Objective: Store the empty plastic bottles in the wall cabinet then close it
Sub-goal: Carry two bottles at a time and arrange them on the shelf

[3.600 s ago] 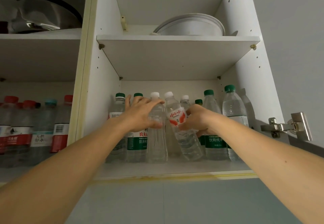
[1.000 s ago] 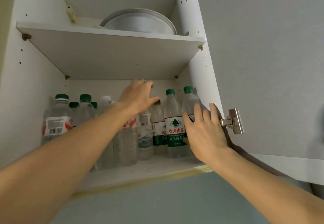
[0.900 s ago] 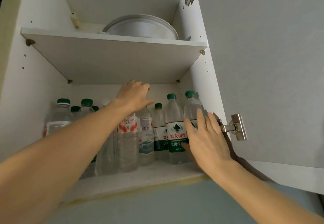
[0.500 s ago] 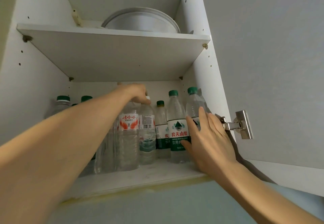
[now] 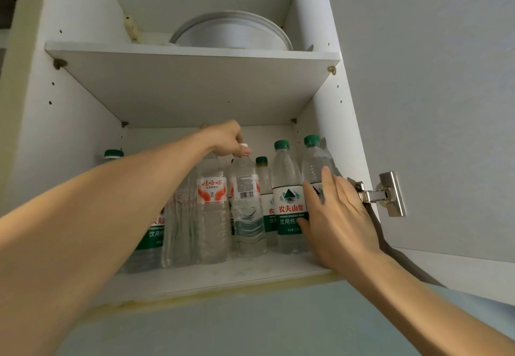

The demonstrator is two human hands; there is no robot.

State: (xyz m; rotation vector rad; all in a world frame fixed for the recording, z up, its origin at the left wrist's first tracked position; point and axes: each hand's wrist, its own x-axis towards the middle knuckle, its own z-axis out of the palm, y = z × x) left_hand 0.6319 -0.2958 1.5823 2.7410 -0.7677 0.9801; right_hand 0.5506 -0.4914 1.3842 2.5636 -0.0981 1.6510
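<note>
While the right hand at 3 o'clock rests flat, fingers straight, on the green-label bottle, its spot unchanged from a moment ago, the left hand has slid fwd onto the white-capped bottle, fingers curled on its cap. Thin, clear, ribbed plastic bottles crowd the matte lower shelf; a smooth round lid sits at 12, so only tidying & shutting the door seem left

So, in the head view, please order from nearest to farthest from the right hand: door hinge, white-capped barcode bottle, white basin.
From the right hand:
1. Door hinge, just right of the fingers.
2. White-capped barcode bottle, to the left, under the left hand.
3. White basin, on the upper shelf.
</note>
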